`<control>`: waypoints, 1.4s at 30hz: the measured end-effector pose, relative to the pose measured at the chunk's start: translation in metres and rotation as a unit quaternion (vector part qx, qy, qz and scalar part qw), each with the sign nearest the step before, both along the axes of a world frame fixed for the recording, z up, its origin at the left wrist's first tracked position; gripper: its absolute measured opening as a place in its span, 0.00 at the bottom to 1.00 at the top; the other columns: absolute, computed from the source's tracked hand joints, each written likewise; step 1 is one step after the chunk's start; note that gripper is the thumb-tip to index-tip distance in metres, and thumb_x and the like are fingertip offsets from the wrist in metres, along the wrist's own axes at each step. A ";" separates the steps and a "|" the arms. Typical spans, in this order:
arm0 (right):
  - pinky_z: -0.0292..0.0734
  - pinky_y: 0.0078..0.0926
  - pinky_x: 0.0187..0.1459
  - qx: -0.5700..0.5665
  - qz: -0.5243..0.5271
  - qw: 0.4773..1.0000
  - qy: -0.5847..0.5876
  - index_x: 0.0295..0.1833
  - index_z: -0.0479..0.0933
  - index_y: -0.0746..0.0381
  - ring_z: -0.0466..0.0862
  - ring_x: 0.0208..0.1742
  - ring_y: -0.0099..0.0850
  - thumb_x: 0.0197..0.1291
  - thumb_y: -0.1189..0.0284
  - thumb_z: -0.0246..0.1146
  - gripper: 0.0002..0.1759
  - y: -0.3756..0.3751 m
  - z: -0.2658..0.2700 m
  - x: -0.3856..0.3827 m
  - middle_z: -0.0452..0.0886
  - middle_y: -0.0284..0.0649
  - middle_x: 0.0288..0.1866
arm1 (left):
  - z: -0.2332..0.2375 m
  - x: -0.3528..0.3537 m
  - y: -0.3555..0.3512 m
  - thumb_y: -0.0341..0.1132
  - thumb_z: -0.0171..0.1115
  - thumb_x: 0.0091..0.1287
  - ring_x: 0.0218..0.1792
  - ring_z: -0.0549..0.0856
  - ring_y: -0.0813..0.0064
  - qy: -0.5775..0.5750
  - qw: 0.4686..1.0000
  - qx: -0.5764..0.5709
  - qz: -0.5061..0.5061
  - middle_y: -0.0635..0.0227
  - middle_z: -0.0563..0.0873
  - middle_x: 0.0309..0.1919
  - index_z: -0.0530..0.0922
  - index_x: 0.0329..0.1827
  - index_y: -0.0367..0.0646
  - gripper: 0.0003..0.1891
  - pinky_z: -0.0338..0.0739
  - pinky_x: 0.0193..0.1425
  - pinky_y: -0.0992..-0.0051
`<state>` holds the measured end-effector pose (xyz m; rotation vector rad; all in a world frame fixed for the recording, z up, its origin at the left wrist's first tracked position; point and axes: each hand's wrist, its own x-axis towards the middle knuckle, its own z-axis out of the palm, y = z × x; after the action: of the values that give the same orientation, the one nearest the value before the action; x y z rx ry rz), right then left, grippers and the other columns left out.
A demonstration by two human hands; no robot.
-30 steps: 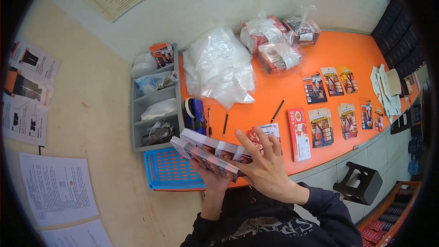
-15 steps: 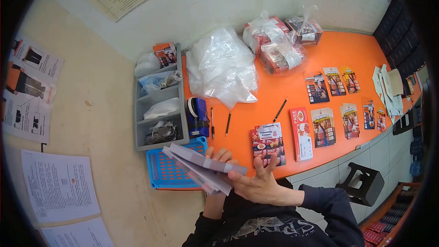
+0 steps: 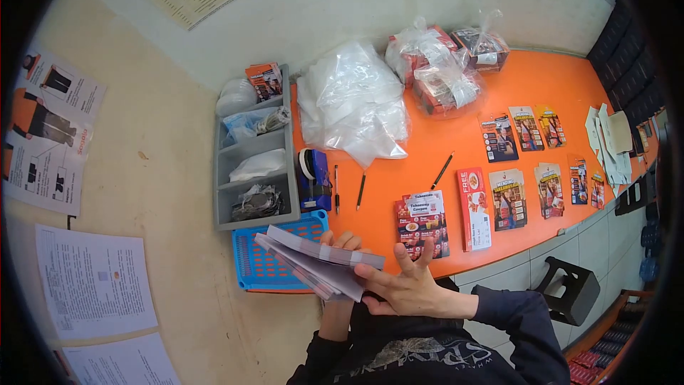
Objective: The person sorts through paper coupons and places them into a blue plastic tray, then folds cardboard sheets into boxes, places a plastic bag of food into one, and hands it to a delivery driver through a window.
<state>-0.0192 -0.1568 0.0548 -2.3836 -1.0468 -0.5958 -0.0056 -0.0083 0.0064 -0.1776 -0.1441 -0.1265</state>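
A stack of white and grey paper sheets [image 3: 320, 260] is held above the table's front edge, its left end fanned apart. My left hand [image 3: 343, 242] grips the stack from behind and below, its fingers curled over the far side. At the stack's right end, my right hand [image 3: 413, 281] touches the sheets with its fingers spread, two of them pointing up. Beneath the left end of the paper is a blue plastic basket [image 3: 246, 260]. Red takeaway coupons [image 3: 422, 232] lie just beyond my right hand.
On the orange table [image 3: 456, 150] are a grey divided tray [image 3: 293, 185], clear plastic bags [image 3: 353, 100], bagged boxes [image 3: 445, 89], a blue tape dispenser [image 3: 314, 189], pens [image 3: 361, 190] and card stacks [image 3: 507, 199]. A black stool [image 3: 570, 289] stands on the floor at right.
The fanned sheets at the stack's left end have come closer together, and the right hand's thumb now shows lower, below the stack's right end. The view has shifted slightly.
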 end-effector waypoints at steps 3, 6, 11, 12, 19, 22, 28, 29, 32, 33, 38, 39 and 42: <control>0.23 0.67 0.63 0.043 -0.029 0.998 0.029 0.44 0.79 0.45 0.33 0.74 0.48 0.46 0.44 0.60 0.24 0.001 0.001 -0.001 0.54 0.25 0.71 | -0.002 -0.006 0.000 0.54 0.54 0.63 0.34 0.71 0.78 0.052 0.991 0.100 0.065 0.76 0.71 0.30 0.71 0.43 0.55 0.15 0.68 0.42 0.72; 0.31 0.62 0.65 0.120 -0.096 0.985 0.074 0.50 0.76 0.50 0.37 0.73 0.51 0.44 0.50 0.66 0.27 0.002 -0.003 0.003 0.58 0.40 0.68 | -0.014 -0.021 0.004 0.56 0.52 0.64 0.30 0.75 0.78 0.171 0.928 0.289 0.160 0.75 0.73 0.30 0.70 0.49 0.54 0.20 0.75 0.36 0.73; 0.57 0.40 0.62 0.291 -0.052 0.892 0.343 0.65 0.57 0.61 0.64 0.65 0.49 0.36 0.62 0.76 0.50 -0.020 0.008 0.050 0.68 0.53 0.59 | -0.022 -0.024 0.011 0.45 0.52 0.68 0.49 0.80 0.68 0.316 0.813 0.478 0.101 0.63 0.76 0.52 0.65 0.60 0.41 0.23 0.77 0.53 0.64; 0.61 0.38 0.60 0.295 -0.024 0.848 0.439 0.66 0.55 0.61 0.67 0.63 0.48 0.36 0.62 0.76 0.52 -0.024 0.009 0.058 0.69 0.53 0.58 | -0.023 -0.024 0.009 0.43 0.54 0.67 0.49 0.80 0.69 0.292 0.786 0.530 0.125 0.63 0.77 0.51 0.65 0.60 0.40 0.22 0.77 0.52 0.65; 0.68 0.23 0.54 0.322 0.071 0.659 0.676 0.68 0.50 0.67 0.71 0.55 0.26 0.53 0.70 0.66 0.42 -0.014 -0.073 0.065 0.72 0.44 0.54 | -0.019 -0.018 -0.008 0.33 0.56 0.66 0.48 0.79 0.74 0.315 0.764 0.563 0.011 0.65 0.78 0.46 0.66 0.56 0.37 0.18 0.75 0.50 0.76; 0.73 0.25 0.50 0.418 0.027 0.467 0.779 0.64 0.57 0.65 0.75 0.51 0.26 0.56 0.70 0.61 0.32 -0.019 -0.091 0.052 0.73 0.41 0.54 | -0.025 -0.030 0.003 0.34 0.53 0.67 0.54 0.75 0.74 0.273 0.855 0.439 -0.052 0.65 0.75 0.48 0.61 0.58 0.38 0.19 0.73 0.53 0.74; 0.77 0.29 0.46 0.495 -0.030 0.354 0.793 0.55 0.66 0.59 0.78 0.46 0.28 0.56 0.65 0.56 0.21 -0.019 -0.102 0.041 0.77 0.36 0.48 | 0.008 -0.031 -0.013 0.33 0.58 0.64 0.58 0.70 0.68 0.095 0.705 0.703 -0.015 0.57 0.65 0.58 0.52 0.61 0.37 0.29 0.72 0.57 0.68; 0.78 0.30 0.46 0.498 -0.036 0.360 0.788 0.57 0.66 0.61 0.79 0.44 0.29 0.55 0.64 0.57 0.24 -0.018 -0.099 0.041 0.77 0.38 0.49 | 0.012 -0.031 -0.012 0.32 0.58 0.64 0.58 0.70 0.68 0.097 0.704 0.703 -0.028 0.56 0.65 0.58 0.51 0.62 0.37 0.29 0.73 0.56 0.68; 0.78 0.30 0.46 0.503 0.027 0.311 0.806 0.59 0.66 0.63 0.80 0.44 0.29 0.54 0.64 0.57 0.27 -0.022 -0.108 0.042 0.77 0.37 0.50 | 0.017 -0.031 -0.011 0.30 0.57 0.63 0.56 0.72 0.66 0.098 0.697 0.710 -0.035 0.55 0.65 0.58 0.49 0.65 0.37 0.32 0.76 0.53 0.67; 0.78 0.30 0.46 0.510 0.025 0.315 0.800 0.60 0.66 0.65 0.80 0.44 0.29 0.53 0.64 0.57 0.28 -0.019 -0.099 0.043 0.78 0.38 0.49 | 0.017 -0.032 -0.011 0.29 0.57 0.63 0.56 0.72 0.65 0.098 0.694 0.712 -0.032 0.55 0.65 0.58 0.48 0.66 0.38 0.33 0.77 0.52 0.67; 0.79 0.31 0.47 0.513 0.036 0.326 0.793 0.58 0.67 0.66 0.81 0.44 0.30 0.54 0.64 0.57 0.27 -0.020 -0.093 0.044 0.77 0.42 0.51 | 0.012 -0.033 -0.008 0.27 0.56 0.62 0.55 0.74 0.65 0.084 0.683 0.726 -0.015 0.54 0.68 0.56 0.49 0.67 0.39 0.33 0.80 0.46 0.68; 0.79 0.32 0.47 0.512 0.025 0.327 0.794 0.58 0.67 0.66 0.81 0.44 0.30 0.54 0.64 0.57 0.27 -0.021 -0.102 0.043 0.77 0.42 0.51 | 0.011 -0.034 -0.007 0.26 0.56 0.62 0.55 0.73 0.65 0.086 0.682 0.726 -0.013 0.54 0.69 0.56 0.49 0.67 0.39 0.33 0.80 0.45 0.69; 0.79 0.33 0.48 0.525 0.023 0.324 0.786 0.57 0.67 0.66 0.81 0.45 0.31 0.54 0.64 0.58 0.26 -0.022 -0.116 0.044 0.77 0.43 0.51 | 0.014 -0.032 -0.004 0.24 0.54 0.60 0.51 0.77 0.68 0.066 0.672 0.738 -0.008 0.53 0.72 0.54 0.50 0.68 0.39 0.33 0.80 0.44 0.71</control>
<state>0.0248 -0.1792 -0.0611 -0.6791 0.3259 0.8827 -0.0380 -0.0119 0.0208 1.4656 0.1412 -0.2137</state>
